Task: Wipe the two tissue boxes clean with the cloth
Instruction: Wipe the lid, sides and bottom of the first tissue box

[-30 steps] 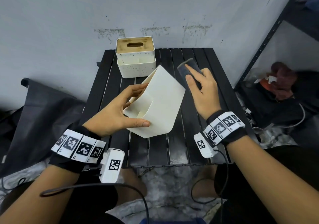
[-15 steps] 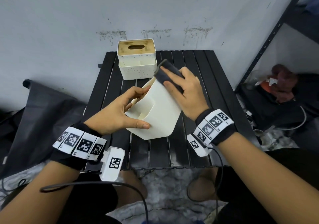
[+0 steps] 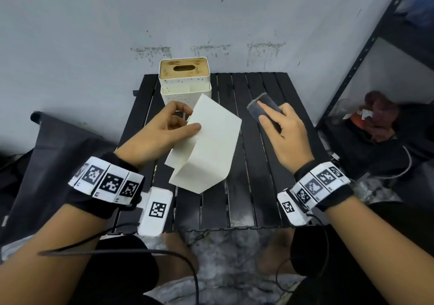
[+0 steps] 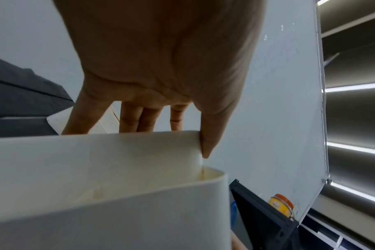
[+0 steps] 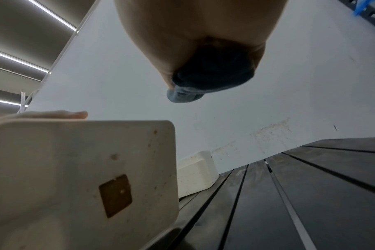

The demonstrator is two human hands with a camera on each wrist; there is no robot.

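My left hand (image 3: pixel 173 126) grips a plain cream tissue box (image 3: pixel 209 149), tilted above the middle of the black slatted table (image 3: pixel 253 187); the thumb lies on its near face, the fingers behind its far edge (image 4: pixel 139 121). The box (image 5: pixel 75 177) shows a brown square patch and specks on one face in the right wrist view. My right hand (image 3: pixel 281 130) holds a folded dark grey cloth (image 3: pixel 263 107) in the air to the right of the box, apart from it. A second cream box (image 3: pixel 185 83) with a stained brown top and speckled sides stands upright at the table's back.
A pale wall with dirty streaks (image 3: pixel 211 48) rises right behind the table. A black metal shelf frame (image 3: pixel 366 53) stands at the right, with clutter and cables (image 3: pixel 380 121) on the floor beneath. A dark bag (image 3: pixel 47 159) lies at the left.
My right hand has pulled the cloth off the held box's top edge, back to the right. My left hand has shifted its grip higher and turned the box.
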